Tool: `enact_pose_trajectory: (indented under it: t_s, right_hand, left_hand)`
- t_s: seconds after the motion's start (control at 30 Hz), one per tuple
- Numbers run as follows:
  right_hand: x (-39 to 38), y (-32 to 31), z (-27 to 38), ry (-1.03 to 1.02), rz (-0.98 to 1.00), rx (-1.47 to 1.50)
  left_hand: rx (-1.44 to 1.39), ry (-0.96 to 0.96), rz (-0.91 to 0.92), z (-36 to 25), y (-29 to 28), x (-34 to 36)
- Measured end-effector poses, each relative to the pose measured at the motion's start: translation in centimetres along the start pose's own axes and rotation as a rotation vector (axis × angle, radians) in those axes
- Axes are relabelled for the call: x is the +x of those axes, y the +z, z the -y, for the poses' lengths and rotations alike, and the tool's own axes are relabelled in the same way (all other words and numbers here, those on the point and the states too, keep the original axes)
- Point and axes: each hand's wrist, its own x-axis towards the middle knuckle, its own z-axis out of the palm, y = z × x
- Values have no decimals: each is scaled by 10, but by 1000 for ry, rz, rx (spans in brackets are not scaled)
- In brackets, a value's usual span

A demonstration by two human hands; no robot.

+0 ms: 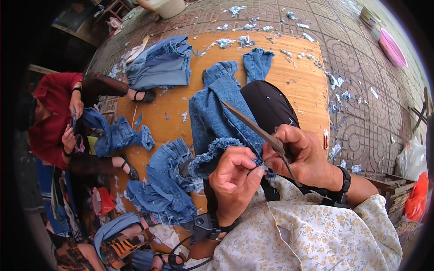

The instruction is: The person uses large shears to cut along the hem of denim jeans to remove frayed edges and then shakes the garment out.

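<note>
Blue jeans [221, 106] with a frayed, fringed hem [212, 156] lie over my lap and my black-trousered knee. My left hand [237, 180] is closed, thumb and fingers pinching the frayed edge. Right beside it, my right hand [300, 156] holds a pair of dark metal scissors [253, 126], the long blade pointing up and left over the denim. The fingertips of that hand also meet at the frayed edge, close to my left thumb. My fingers hide the handles and the exact bit of cloth between them.
A wooden board [298, 86] bears denim scraps, folded jeans [160, 63] and a heap of jeans [165, 180]. Red-handled snips [325, 138] lie at its right edge. At left a person in red [52, 115] handles denim; another's legs show below. A pink basin [392, 47] stands far right.
</note>
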Motion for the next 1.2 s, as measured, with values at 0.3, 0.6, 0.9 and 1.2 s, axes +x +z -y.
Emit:
enact_pose_trajectory:
  t_s: [0.3,0.6,0.9,1.2]
  right_hand:
    - [0,-1,-4,-103,-161,177]
    - [-1,-9,6,-352,1,-263]
    - [3,-7,7,-268,74,-315]
    - [3,-8,-3,-99,28,167]
  left_hand:
    - [-4,-15,-30,2,3,1]
    - [171,83,-33,1,3,4]
    - [361,112,28,2,-2,6]
    - [329,-21,10,-6,3,6]
